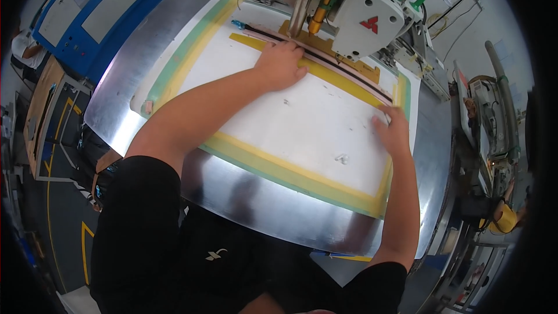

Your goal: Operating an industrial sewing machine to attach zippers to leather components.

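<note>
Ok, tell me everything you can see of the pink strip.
The pink strip is long, narrow and fabric-like, with a black line running lengthwise. It lies slantwise under the machine head, something blue at its left end. The left hand overlaps its near edge; the right hand is at its right end, contact unclear.
</note>
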`<state>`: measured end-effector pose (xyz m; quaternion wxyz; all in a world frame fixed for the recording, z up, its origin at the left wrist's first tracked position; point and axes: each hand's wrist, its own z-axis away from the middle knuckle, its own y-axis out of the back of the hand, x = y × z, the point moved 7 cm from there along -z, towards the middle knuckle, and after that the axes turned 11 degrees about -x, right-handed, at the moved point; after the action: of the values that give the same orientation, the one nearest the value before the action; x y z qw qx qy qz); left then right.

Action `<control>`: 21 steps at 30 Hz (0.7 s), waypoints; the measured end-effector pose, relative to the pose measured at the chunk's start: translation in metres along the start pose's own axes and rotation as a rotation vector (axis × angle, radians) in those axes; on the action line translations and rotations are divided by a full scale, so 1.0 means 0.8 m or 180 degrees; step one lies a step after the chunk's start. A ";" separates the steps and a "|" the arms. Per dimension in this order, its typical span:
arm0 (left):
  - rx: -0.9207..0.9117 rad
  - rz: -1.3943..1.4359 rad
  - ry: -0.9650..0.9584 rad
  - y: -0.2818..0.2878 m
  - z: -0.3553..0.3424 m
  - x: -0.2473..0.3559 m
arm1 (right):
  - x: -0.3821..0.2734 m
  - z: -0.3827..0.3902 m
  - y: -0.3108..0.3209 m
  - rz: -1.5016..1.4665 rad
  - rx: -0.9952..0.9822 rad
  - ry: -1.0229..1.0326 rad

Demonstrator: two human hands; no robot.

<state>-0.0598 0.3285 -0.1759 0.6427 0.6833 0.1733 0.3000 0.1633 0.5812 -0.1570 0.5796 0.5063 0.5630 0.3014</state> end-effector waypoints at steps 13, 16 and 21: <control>-0.0081 -0.0202 -0.0441 0.006 -0.012 -0.036 | -0.078 0.070 -0.033 -0.1052 -0.1562 -0.0269; 0.0028 0.0010 -0.0817 -0.005 -0.023 -0.016 | -0.125 0.028 -0.048 -0.0822 -0.1536 0.0227; 0.0001 0.0178 -0.1120 -0.019 -0.043 0.006 | -0.164 -0.038 -0.059 -0.0455 -0.1835 0.0694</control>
<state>-0.0756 0.3598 -0.1902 0.6544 0.7299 0.0392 0.1934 0.0996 0.4534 -0.1503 0.6551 0.2450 0.5474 0.4595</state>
